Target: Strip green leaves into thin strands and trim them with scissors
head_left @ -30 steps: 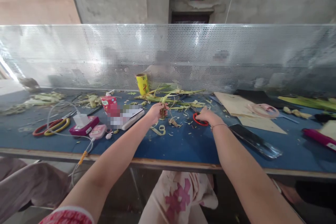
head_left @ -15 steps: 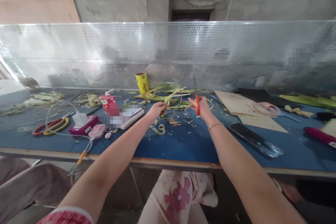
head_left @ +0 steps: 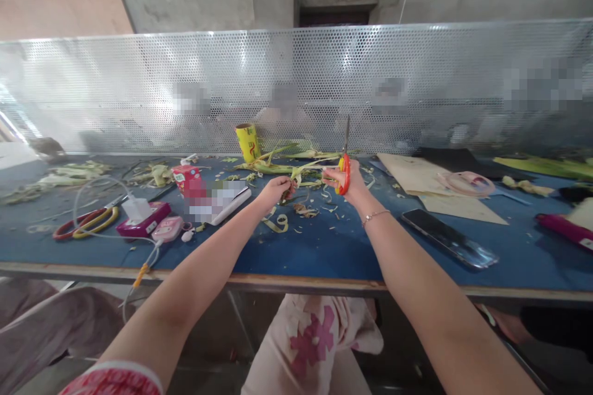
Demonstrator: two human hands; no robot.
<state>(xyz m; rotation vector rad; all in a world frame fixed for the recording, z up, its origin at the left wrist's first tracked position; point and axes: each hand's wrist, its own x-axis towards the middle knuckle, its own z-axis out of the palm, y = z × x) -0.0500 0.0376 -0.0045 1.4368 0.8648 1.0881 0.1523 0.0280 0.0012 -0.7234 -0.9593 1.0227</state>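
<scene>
The right hand (head_left: 351, 184) has lifted the red scissors (head_left: 345, 163) off the blue table (head_left: 324, 247) and now grips their handles, blades pointing up. The left hand (head_left: 274, 190) stays closed on the leaf bundle (head_left: 289, 189), held just beside the scissors, above the tabletop.

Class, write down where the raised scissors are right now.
In the head view, the scissors stand blades-up in the right hand. They are just right of centre above the blue table, close beside the left hand, which grips a leaf bundle.
</scene>
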